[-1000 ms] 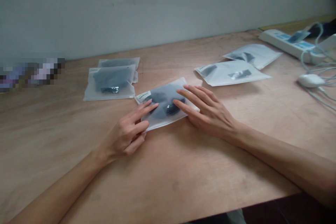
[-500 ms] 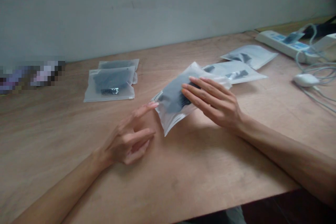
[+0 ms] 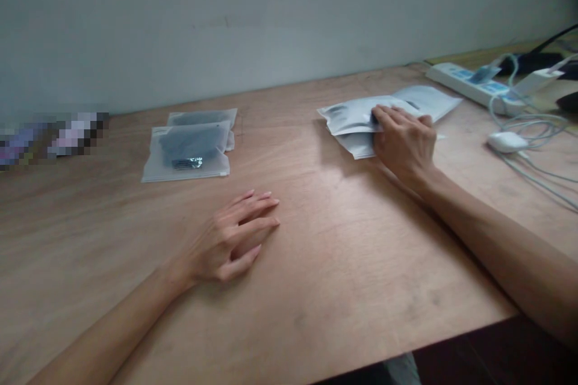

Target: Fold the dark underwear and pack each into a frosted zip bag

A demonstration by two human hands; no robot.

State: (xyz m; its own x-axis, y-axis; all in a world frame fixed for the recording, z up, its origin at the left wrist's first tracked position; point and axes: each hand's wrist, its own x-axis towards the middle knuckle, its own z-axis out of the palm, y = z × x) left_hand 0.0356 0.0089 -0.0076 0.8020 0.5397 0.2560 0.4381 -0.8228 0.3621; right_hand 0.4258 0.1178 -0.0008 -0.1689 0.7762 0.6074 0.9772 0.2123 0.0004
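Observation:
On the right side of the table, my right hand (image 3: 404,143) is closed on a frosted zip bag (image 3: 347,113), its fingers bent over the top. Part of a dark item inside shows by the fingertips. That bag lies over another white bag (image 3: 360,149), and a further bag (image 3: 428,101) pokes out behind. My hand hides much of the pile. My left hand (image 3: 228,234) rests palm down on the wooden table, fingers spread, holding nothing. Beyond it lie a front zip bag (image 3: 185,147) with dark contents and a rear zip bag (image 3: 205,117) partly covered by it.
A white power strip (image 3: 474,85) with plugs stands at the back right. Near it are a white adapter (image 3: 508,142) and looped cables. Blurred, pixelated items (image 3: 74,132) sit at the far left. The wall (image 3: 271,24) borders the wooden table (image 3: 307,289).
My right hand has moved the zip bag right and away onto the other bags. My left hand has come off the bag and settled on the table. The view has shifted slightly.

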